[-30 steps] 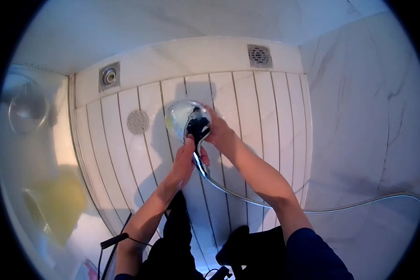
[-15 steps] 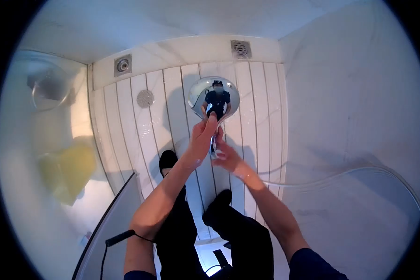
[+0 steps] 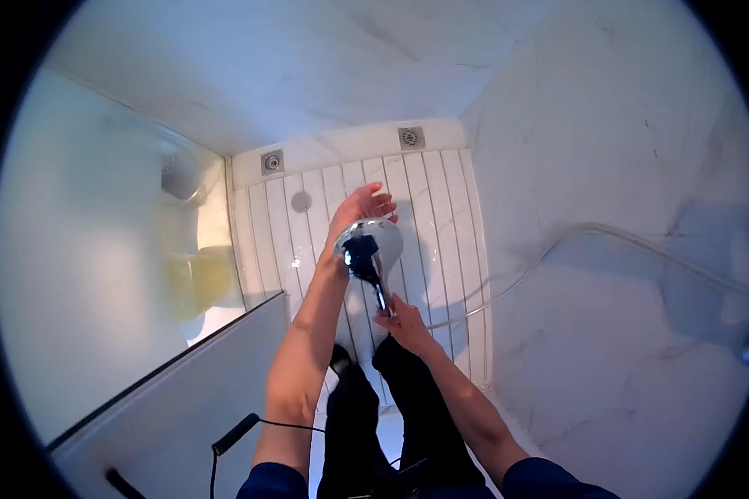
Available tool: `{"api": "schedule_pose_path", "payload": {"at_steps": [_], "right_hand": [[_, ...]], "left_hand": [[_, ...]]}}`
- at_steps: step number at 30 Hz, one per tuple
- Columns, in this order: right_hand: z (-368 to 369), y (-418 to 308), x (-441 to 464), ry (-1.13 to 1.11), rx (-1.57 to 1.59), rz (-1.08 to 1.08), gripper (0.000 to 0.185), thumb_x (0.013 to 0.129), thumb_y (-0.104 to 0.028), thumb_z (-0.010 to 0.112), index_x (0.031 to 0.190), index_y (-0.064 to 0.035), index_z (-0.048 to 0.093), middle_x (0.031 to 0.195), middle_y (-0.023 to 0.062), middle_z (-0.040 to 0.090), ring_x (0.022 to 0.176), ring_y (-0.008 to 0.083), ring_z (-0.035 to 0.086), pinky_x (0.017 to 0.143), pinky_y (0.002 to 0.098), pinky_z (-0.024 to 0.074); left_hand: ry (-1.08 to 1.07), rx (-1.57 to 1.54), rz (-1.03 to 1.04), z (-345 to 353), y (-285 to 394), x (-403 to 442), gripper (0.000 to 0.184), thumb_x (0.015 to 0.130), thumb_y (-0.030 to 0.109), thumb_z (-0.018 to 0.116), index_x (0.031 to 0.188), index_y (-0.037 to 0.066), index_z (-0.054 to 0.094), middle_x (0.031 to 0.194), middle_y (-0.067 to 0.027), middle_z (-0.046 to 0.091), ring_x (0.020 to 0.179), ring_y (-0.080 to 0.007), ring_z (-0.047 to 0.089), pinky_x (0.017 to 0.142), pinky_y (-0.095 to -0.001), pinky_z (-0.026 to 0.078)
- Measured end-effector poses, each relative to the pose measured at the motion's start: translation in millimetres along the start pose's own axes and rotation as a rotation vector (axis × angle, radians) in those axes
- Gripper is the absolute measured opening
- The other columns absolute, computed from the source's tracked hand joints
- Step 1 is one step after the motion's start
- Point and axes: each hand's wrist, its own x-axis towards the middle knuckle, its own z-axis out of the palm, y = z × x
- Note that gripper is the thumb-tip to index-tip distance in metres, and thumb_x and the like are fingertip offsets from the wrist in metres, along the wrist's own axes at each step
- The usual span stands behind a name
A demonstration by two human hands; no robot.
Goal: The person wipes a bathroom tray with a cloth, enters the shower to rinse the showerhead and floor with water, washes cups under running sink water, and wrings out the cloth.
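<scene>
My right hand (image 3: 406, 323) is wrapped round the handle of a chrome shower head (image 3: 384, 243), its broad shiny back turned up toward me. Beyond the shower head, my left hand (image 3: 363, 206) is held out with its fingers apart and nothing in it. The left wrist is partly hidden behind the shower head. From near my right hand a clear hose (image 3: 520, 279) runs off to the right. Whether water flows cannot be made out.
Two square drains (image 3: 272, 163) sit at the back of the slatted white floor (image 3: 441, 249); a round drain (image 3: 301, 202) lies nearer. A glass panel (image 3: 175, 399) stands at left, with a yellow object (image 3: 198, 283) blurred behind glass. Marble walls (image 3: 574, 150) rise behind and right. A black coiled cord (image 3: 235, 434) hangs by my left arm.
My left hand has let go of the shower head and reached forward past it, opening. My right hand now holds the handle alone. The view has tilted up and shifted.
</scene>
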Motion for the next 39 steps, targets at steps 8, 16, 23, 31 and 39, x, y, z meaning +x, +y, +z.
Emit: {"api": "schedule_pose_path", "payload": {"at_steps": [8,16,23,31,39], "right_hand": [[-2,-30,-79,0.207,-0.040,-0.053,0.026,0.076,-0.016,0.071,0.090,-0.0018,0.054,0.071,0.0080,0.057,0.065,0.0189,0.056,0.060,0.0292,0.0450],[30,-66,-213,0.349,0.037,-0.044,0.020,0.070,-0.019,0.076,0.077,-0.0052,0.064,0.067,0.0012,0.057,0.057,0.0084,0.050,0.051,0.0217,0.0398],[15,-102,-286,0.266,0.538,-0.182,0.020,0.072,-0.005,0.068,0.086,0.0001,0.056,0.079,0.0105,0.057,0.076,0.0223,0.059,0.074,0.0349,0.0483],[12,-87,-317,0.174,0.892,0.054,0.038,0.091,-0.033,0.053,0.065,-0.0089,0.039,0.048,0.0004,0.037,0.042,0.0141,0.041,0.039,0.0296,0.0359],[9,-84,-339,0.481,0.620,0.163,0.022,0.088,-0.013,0.057,0.072,-0.0047,0.045,0.050,-0.0004,0.036,0.039,0.0104,0.037,0.037,0.0267,0.0331]], "left_hand": [[0.021,0.068,0.083,-20,-40,-67,0.027,0.090,0.031,0.053,0.084,0.005,0.058,0.064,0.0021,0.052,0.060,-0.0068,0.050,0.056,-0.0250,0.043],[-0.474,0.402,-0.127,-36,-128,-307,0.050,0.082,0.026,0.060,0.126,0.007,0.043,0.109,-0.0067,0.053,0.099,-0.0146,0.051,0.085,-0.0294,0.042],[-0.700,0.370,-0.203,-23,-167,-374,0.059,0.066,0.007,0.077,0.118,0.003,0.048,0.095,-0.0034,0.058,0.088,-0.0107,0.053,0.078,-0.0260,0.045],[-0.807,0.512,-0.449,-11,-233,-406,0.030,0.076,0.025,0.070,0.065,-0.001,0.062,0.060,-0.0114,0.061,0.050,-0.0179,0.059,0.048,-0.0338,0.044],[-0.202,0.745,0.026,20,-275,-432,0.024,0.068,0.015,0.062,0.057,-0.004,0.054,0.057,-0.0227,0.055,0.054,-0.0354,0.057,0.053,-0.0400,0.046]]}}
